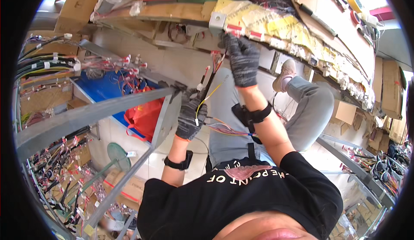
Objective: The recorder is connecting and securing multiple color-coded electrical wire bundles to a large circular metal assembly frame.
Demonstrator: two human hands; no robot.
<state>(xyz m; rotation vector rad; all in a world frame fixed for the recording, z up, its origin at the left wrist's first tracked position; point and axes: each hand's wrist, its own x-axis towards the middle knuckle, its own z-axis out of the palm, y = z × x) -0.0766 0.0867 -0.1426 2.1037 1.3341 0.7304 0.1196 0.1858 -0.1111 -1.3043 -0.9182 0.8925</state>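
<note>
The left hand (192, 117), in a dark grey knitted glove with an orange cuff, is curled around a slim bundle of black-sleeved wires (210, 80) and holds it up in front of the person's lap, below the worktop (172, 11) with its wooden edge. A thin yellow wire (212, 94) bends out beside the bundle, and a small white plastic connector (197, 122) hangs against the glove.

The right hand (243, 61), gloved alike, reaches up to the worktop's edge with its fingers bent and close together. The fingertips are just below a pale metal bracket (217, 21) and near a red-and-white plastic connector (234, 29) on the edge; whether they pinch anything cannot be told.

Thin multicoloured wires (228, 128) cross the lap to the right of the left hand. Left of that hand, a bright red bag (144, 116) lies in a blue-lined tray (88, 87), behind a grey metal bar (95, 116). A black marker-like pen (317, 19) lies on the worktop at the right.
</note>
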